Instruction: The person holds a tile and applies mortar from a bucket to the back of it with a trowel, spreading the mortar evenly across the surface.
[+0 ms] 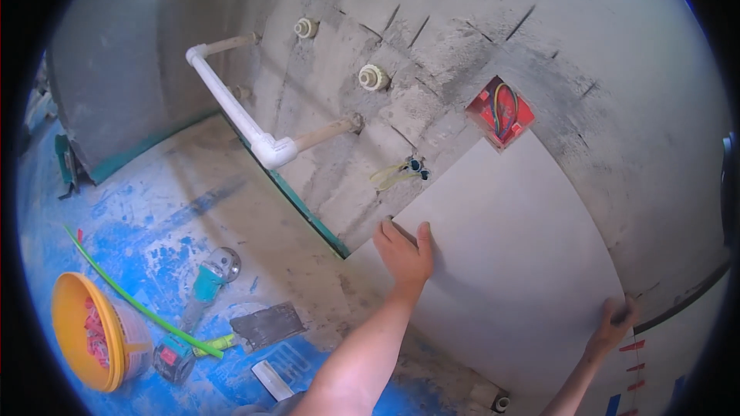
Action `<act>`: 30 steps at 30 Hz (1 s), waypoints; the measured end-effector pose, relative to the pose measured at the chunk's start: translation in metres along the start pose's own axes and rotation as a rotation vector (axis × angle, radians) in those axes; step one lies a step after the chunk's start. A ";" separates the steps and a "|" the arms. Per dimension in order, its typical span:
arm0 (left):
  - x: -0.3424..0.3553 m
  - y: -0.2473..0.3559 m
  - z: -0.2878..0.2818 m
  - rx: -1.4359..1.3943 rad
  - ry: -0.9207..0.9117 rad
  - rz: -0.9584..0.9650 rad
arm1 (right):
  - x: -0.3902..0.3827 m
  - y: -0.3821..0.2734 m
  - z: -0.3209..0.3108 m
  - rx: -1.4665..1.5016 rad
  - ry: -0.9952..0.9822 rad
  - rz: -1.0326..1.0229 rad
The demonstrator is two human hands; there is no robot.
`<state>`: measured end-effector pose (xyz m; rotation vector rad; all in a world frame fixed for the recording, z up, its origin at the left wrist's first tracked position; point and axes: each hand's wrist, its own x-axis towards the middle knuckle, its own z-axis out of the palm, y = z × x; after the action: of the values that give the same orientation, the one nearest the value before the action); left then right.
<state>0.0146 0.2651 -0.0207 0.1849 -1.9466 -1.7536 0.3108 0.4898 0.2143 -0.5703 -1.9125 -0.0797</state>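
A left hand point(405, 250) grips the left edge of a large pale panel point(501, 262) against the rough wall point(424, 115); a right hand point(614, 320) clasps its right edge. Red wedges point(634, 346) line a joint at near right, where covering looks done; wall around the pipe fittings point(372, 77), far left, remains bare. Printing on the orange bucket point(69, 331) is illegible.
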 end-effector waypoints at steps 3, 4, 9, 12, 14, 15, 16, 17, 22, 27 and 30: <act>0.001 -0.003 -0.005 -0.017 -0.026 -0.011 | -0.001 0.004 0.000 0.061 -0.026 0.043; 0.002 -0.002 -0.007 -0.031 -0.036 -0.016 | -0.001 0.010 -0.001 0.046 -0.019 0.038; 0.009 0.002 -0.018 -0.005 -0.063 -0.040 | -0.005 0.011 -0.001 0.120 -0.025 0.061; 0.013 0.005 -0.018 0.009 -0.047 -0.091 | -0.008 -0.010 0.002 0.125 -0.030 0.111; 0.016 0.007 -0.018 -0.007 -0.067 -0.083 | -0.006 -0.007 0.000 0.122 -0.017 0.110; 0.017 0.009 -0.017 -0.015 -0.070 -0.079 | -0.006 -0.005 -0.002 0.133 -0.013 0.101; 0.020 0.013 -0.015 -0.045 -0.076 -0.100 | -0.004 0.000 -0.001 0.126 0.012 0.082; 0.019 0.020 -0.010 -0.073 -0.102 -0.124 | -0.001 0.005 -0.005 0.101 0.037 0.073; 0.030 0.038 0.008 -0.082 -0.116 -0.082 | 0.011 -0.018 -0.009 -0.319 -0.067 -0.153; 0.041 0.088 0.001 0.005 -0.036 0.583 | -0.022 -0.025 -0.027 -0.371 -0.064 -0.179; 0.043 0.159 -0.016 -0.039 -0.063 0.875 | -0.043 -0.007 -0.062 -0.382 0.003 -0.200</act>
<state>0.0215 0.2576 0.1441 -0.6495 -1.6399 -1.1986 0.3734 0.4489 0.2026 -0.6269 -1.9582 -0.5837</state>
